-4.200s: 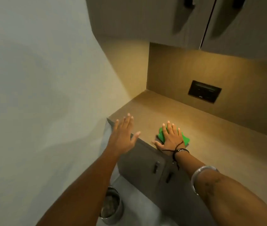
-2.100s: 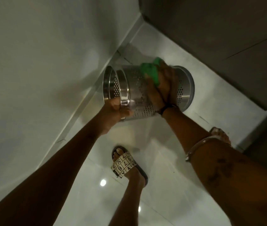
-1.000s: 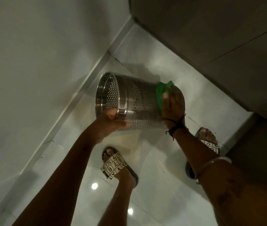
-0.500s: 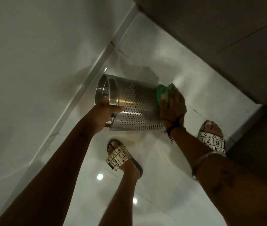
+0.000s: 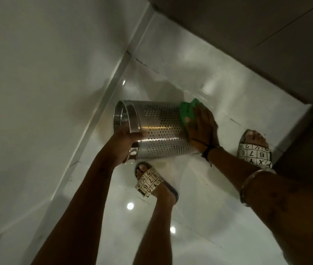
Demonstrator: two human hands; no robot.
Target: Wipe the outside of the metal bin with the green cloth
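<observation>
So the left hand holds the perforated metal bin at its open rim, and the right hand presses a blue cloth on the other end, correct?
Not quite: the cloth is green, not blue, as the head view shows. The left hand does hold the perforated metal bin at its open rim, and the right hand presses the cloth on the other end.

Both arms are bare, no sleeves. The right wrist carries a dark thread band (image 5: 208, 150) with loose ends; higher up, toward 4 o'clock, a thin metal bangle (image 5: 251, 180). Slide sandals (image 5: 149, 181) printed with boxed numbers and letters.

Green cloth (image 5: 186, 109) against metal bin (image 5: 161, 129)
</observation>
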